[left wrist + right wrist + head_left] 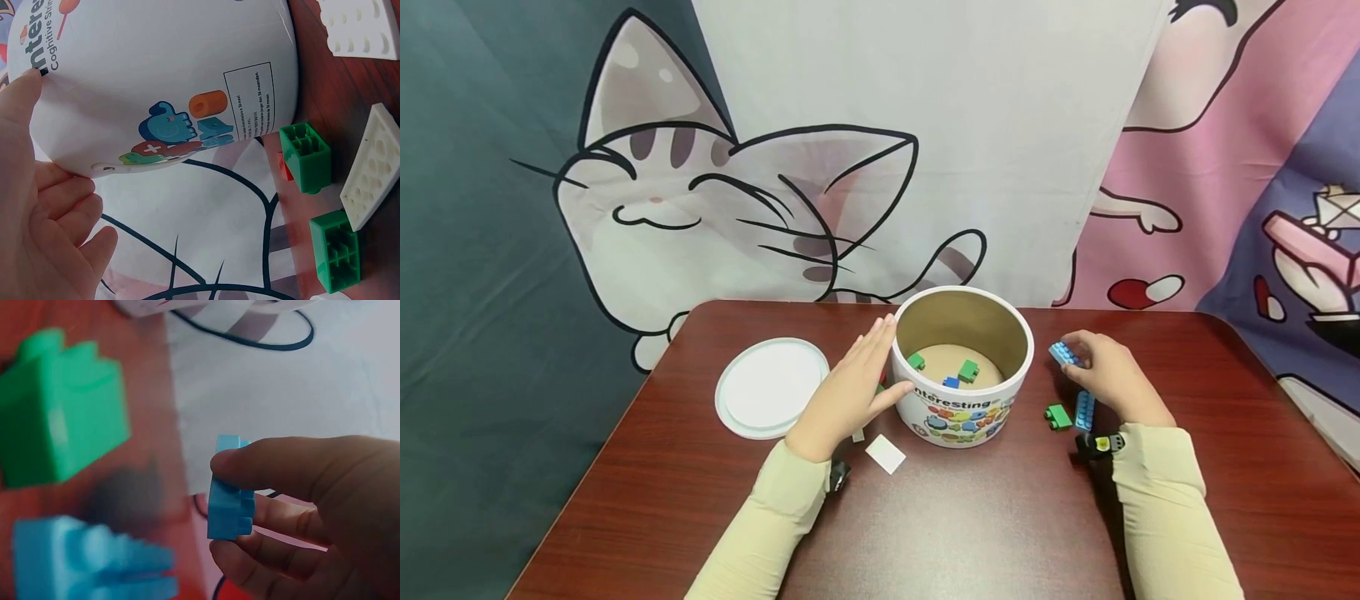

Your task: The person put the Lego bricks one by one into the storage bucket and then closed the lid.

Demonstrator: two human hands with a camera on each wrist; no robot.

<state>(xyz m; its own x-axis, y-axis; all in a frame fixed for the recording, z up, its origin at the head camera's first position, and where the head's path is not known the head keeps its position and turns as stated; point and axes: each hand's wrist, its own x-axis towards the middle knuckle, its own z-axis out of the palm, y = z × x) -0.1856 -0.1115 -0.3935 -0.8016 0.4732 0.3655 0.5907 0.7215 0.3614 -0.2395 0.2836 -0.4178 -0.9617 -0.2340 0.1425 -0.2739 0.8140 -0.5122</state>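
- At the far left, cloth printed with a smiling cartoon cat (655, 192) hangs behind the tabletop (970, 517), which is reddish-brown.
- A round white lid (772, 387) lies flat on the tabletop, to the left of the bucket.
- The left hand (842, 396), in a pale sleeve (760, 517), rests against the bucket's left side; its fingers are straight and close together, the thumb set apart toward the printed front.
- Near that hand, the left wrist view shows two green bricks (306, 156) (335, 250) on the tabletop, a red piece (285, 167) partly hidden behind one of them, and a white studded plate (374, 165) beside them.
- Another white plate (886, 454) lies just in front of the bucket.
- The white bucket (958, 421) stands upright and uncovered, with lettering and colourful shapes on its wall.
- Inside, two green blocks (917, 361) (968, 371) and a small blue block (951, 382) lie on the bottom.
- Right of the bucket, a green studded brick (1057, 417) lies on the tabletop, just beside a long blue brick (1084, 411).
- Farther back, a light blue brick (1063, 353) is held above the tabletop, outside the bucket.
- The right hand (1108, 371) pinches it between thumb and fingers.
- A black wristband (1101, 446) circles the right wrist.
- Pink cloth (1195, 192) hangs behind on the right.
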